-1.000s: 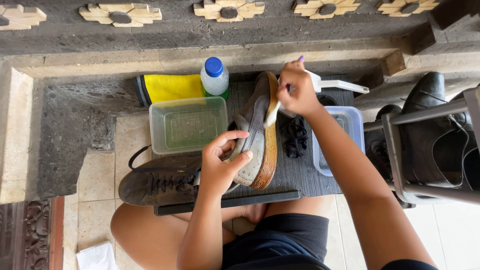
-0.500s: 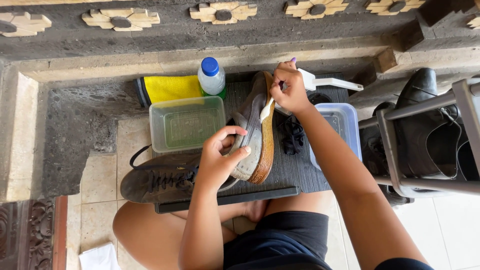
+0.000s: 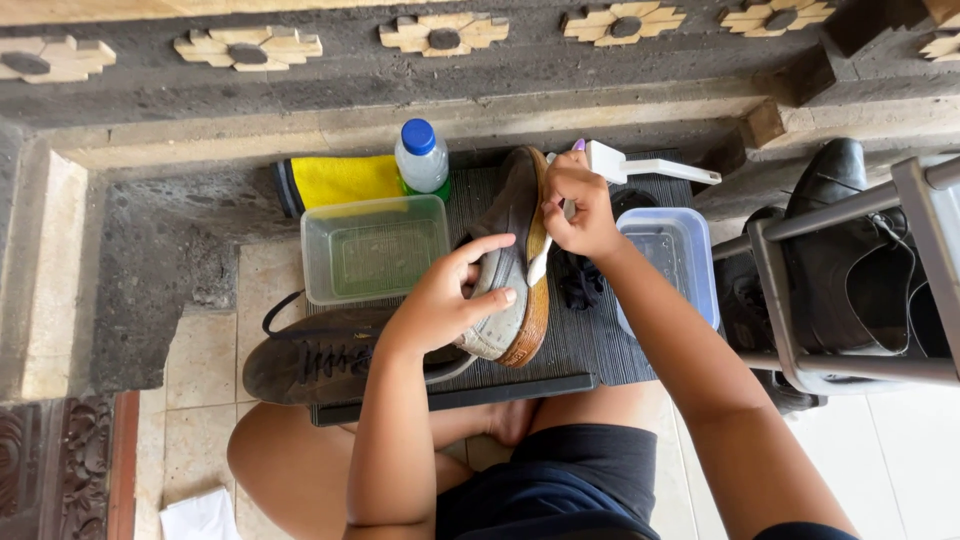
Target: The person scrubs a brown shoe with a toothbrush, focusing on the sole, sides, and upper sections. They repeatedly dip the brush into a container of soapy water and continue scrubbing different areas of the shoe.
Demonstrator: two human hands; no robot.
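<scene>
My left hand (image 3: 450, 300) grips a grey shoe with a tan sole (image 3: 510, 270), tipped on its side over a dark ribbed mat (image 3: 600, 340). My right hand (image 3: 578, 205) holds a small white brush (image 3: 540, 262) against the sole's edge near the shoe's far end. A second dark lace-up shoe (image 3: 320, 362) lies flat at the mat's left, under my left forearm. My bare knees and dark shorts fill the bottom of the view.
A clear plastic tub (image 3: 372, 248) with greenish water, a blue-capped bottle (image 3: 421, 158) and a yellow cloth (image 3: 340, 180) sit behind the shoe. A bluish tub (image 3: 678, 260), a white brush (image 3: 640, 165) and a dark rag (image 3: 578, 282) lie right. A metal rack (image 3: 800, 300) with black shoes stands far right.
My right hand with the brush has slid a little along the sole's edge. The view has shifted slightly; my left hand keeps its hold on the shoe.
</scene>
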